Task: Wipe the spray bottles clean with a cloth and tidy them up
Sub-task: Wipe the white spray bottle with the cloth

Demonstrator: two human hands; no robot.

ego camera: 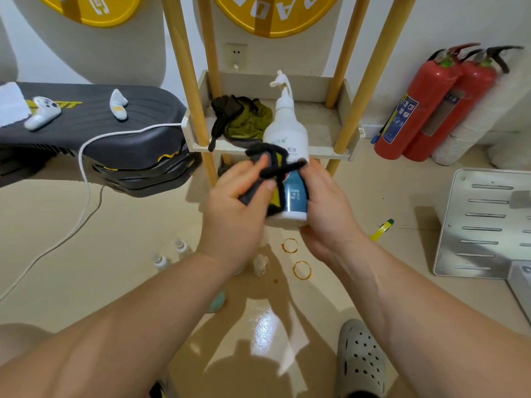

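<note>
The bottle [287, 130] is white, with a white spray head on top. Its upper label has a small green logo and one line of dark Chinese characters, and the cloth [251, 196] covers a part of this line. The lower label is teal with short lines of white Chinese characters, too small for reading. The bottle is opaque, so what is inside I cannot tell.

The right hand [327, 208] grips the bottle around its lower part and holds it in the air in front of the shelf [330, 152], nearly upright. The left hand [232, 214] grips the cloth, which is dark grey with some yellow, and presses it on the left side of the bottle. One dark strip of the cloth lies across the front of the label.

The tray of the shelf holds a heap of rags [244, 119], black and olive green. Three small bottles [161, 261] stand on the floor [115, 254] below the arms; their labels are blurred.

Two red extinguishers [413, 110] stand at the right, and one has a blue sticker with small pictures. Two yellow round signs [275, 12] at the top have big white letters, cut by the edge. The black table [129, 110] at the left has yellow letters, partly hidden behind a white controller [43, 112]
</note>
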